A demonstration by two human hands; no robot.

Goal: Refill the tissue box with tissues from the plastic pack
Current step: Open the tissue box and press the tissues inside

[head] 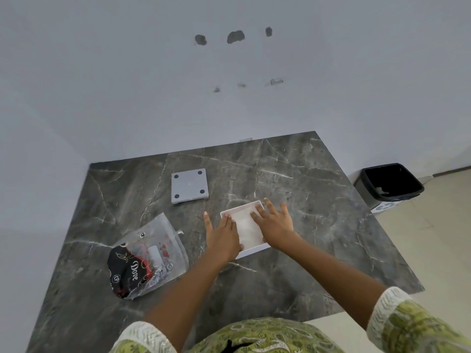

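Note:
A white tissue box [230, 213] lies open-side up on the dark marble table [305, 200], with white tissues [246, 225] inside it. My left hand [223, 235] lies flat over the box's left part, fingers spread. My right hand [274, 221] presses flat on the tissues at the box's right side, fingers spread. The clear plastic pack [147, 253], with black and red print, lies crumpled to the left of the box. The box's grey base plate [190, 186], with a dark pad at each corner, lies further back on the table.
A black waste bin [391, 183] stands on the floor beyond the table's right edge. A pale wall runs behind and to the left of the table.

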